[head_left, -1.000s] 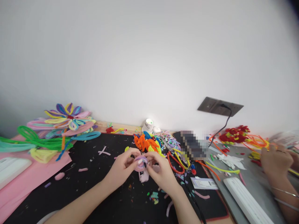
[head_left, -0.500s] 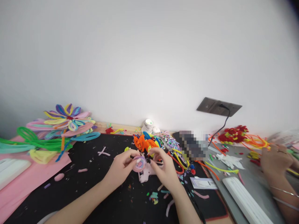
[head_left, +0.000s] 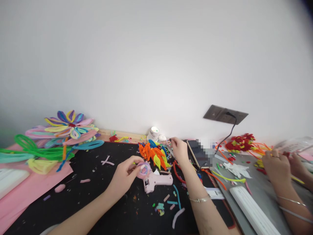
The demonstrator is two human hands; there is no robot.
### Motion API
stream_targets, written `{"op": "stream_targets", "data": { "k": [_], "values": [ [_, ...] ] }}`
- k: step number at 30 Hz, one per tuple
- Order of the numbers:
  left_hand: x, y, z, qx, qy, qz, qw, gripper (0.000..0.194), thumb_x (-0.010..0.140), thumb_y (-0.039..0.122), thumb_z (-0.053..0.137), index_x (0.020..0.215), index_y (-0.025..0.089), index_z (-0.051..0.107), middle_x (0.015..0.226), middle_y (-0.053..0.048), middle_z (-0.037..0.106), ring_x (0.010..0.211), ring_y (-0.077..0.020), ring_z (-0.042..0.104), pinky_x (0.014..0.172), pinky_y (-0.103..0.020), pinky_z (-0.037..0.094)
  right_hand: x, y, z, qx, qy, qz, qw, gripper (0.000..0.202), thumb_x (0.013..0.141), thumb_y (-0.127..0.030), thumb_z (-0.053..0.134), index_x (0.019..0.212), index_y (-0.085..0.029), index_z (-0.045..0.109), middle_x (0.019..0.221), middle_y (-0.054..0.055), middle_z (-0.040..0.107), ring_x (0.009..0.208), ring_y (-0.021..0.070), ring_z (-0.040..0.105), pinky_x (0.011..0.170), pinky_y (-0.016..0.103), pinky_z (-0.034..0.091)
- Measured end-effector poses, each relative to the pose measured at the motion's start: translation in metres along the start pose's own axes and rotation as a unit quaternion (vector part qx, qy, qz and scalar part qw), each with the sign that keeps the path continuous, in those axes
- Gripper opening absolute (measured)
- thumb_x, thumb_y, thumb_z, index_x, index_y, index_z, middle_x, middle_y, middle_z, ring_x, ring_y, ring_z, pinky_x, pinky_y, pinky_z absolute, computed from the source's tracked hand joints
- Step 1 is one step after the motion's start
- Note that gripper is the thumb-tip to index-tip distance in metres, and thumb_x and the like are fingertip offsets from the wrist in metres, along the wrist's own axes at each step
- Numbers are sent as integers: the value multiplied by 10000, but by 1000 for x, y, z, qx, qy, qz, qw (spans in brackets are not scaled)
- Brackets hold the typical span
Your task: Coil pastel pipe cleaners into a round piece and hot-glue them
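My left hand (head_left: 127, 173) pinches a small round pink and purple coil (head_left: 143, 170) at the middle of the black mat. Directly right of the coil lies a pale pink glue gun (head_left: 158, 180). My right hand (head_left: 179, 149) reaches over a pile of small cut pieces near the wall, its fingers drawn together; what they hold, if anything, is too small to make out. Between the hands, behind the glue gun, sits a bunch of orange, yellow and blue fuzzy loops (head_left: 152, 153).
A large multicoloured fuzzy flower (head_left: 71, 125) and green loops (head_left: 36, 147) lie at left on pink paper. White cup (head_left: 154, 132) by the wall; a phone (head_left: 198, 153) right of my right hand. Another person's hands (head_left: 277, 168) work at far right. Scraps dot the black mat (head_left: 97, 192).
My right hand has moved away from the coil, back and right to the pile of pieces, uncovering the glue gun. My left hand still holds the coil. The view has shifted slightly.
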State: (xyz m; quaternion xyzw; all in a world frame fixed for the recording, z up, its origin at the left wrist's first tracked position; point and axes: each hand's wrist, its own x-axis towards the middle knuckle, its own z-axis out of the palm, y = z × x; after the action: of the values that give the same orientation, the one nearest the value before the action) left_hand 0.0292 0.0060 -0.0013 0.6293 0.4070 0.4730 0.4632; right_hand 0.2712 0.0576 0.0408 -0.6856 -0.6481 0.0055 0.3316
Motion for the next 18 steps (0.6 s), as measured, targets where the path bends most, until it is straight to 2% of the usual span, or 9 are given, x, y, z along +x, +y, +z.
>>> {"op": "stream_targets", "data": {
  "k": [1,2,8,15,18],
  "values": [
    [0,0,0,1,1,-2,1000,115,803,268,592,864,198,660,875,-45,723,799,-210,694,695,-283,533,7,-2,6,-5,-21,-3,1000,273,945,-312,571,1178,-171,592,1182,83,618,973,203,637,822,393,550],
    [1,-1,0,6,3,-2,1000,112,807,267,590,864,200,660,873,-43,725,804,-210,691,694,-282,531,12,-4,11,-10,-37,-6,999,301,943,-310,575,1210,-170,573,1217,91,599,1009,217,626,844,417,544],
    [0,-2,-4,35,12,11,999,100,836,259,579,879,208,654,873,-31,722,833,-202,674,748,-292,517,26,-13,27,-43,-103,-17,994,305,941,-315,577,1210,-171,578,1219,85,596,1018,227,623,854,423,541],
    [1,-1,-3,27,12,-3,1000,114,835,280,582,901,207,639,873,-30,707,810,-196,664,732,-290,508,25,0,15,-87,-139,-8,986,257,948,-299,567,1172,-178,603,1199,90,618,995,207,633,850,399,541],
    [1,0,-2,-4,13,-10,1000,113,827,286,593,903,209,624,861,-27,698,813,-193,664,726,-285,510,19,6,4,-107,-127,3,986,214,929,-131,517,1022,-146,710,1031,151,719,941,237,677,851,338,505]
  ]
}}
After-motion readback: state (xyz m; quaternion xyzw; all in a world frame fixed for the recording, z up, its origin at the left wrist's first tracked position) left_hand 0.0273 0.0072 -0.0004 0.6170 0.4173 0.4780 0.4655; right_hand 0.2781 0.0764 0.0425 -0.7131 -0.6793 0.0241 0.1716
